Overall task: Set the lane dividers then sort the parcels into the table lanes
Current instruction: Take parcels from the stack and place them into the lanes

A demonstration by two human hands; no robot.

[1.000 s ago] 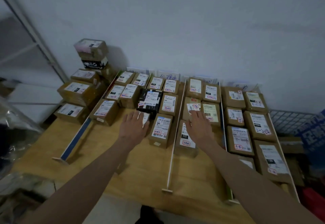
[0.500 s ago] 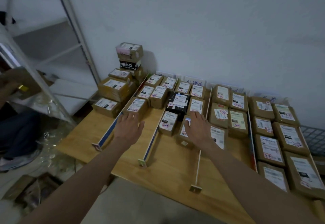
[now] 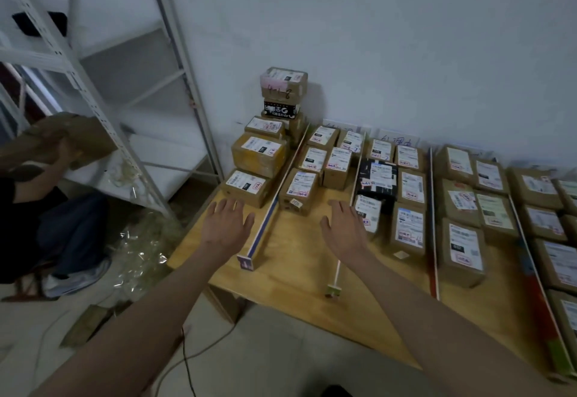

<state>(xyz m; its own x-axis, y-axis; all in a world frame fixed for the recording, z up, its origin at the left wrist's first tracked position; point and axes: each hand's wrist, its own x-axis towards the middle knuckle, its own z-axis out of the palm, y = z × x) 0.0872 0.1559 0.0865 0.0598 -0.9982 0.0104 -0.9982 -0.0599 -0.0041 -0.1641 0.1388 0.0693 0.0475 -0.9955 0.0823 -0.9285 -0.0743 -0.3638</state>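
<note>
Here, left hand and right hand flanking blue divider (fingers spread, holding nothing).

Thin lane dividers stand on edge across the wooden worktop, running from the wall toward its near edge and marking off lanes. Brown cardboard parcels with white labels lie flat in rows between them; one black parcel sits among them. In the leftmost lane parcels stack up against the wall.

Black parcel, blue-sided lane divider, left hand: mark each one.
black parcel [image 3: 376,178]: head view, its white top label.
blue-sided lane divider [image 3: 263,230]: head view, its blue side face.
left hand [image 3: 225,227]: head view, its back.
</note>
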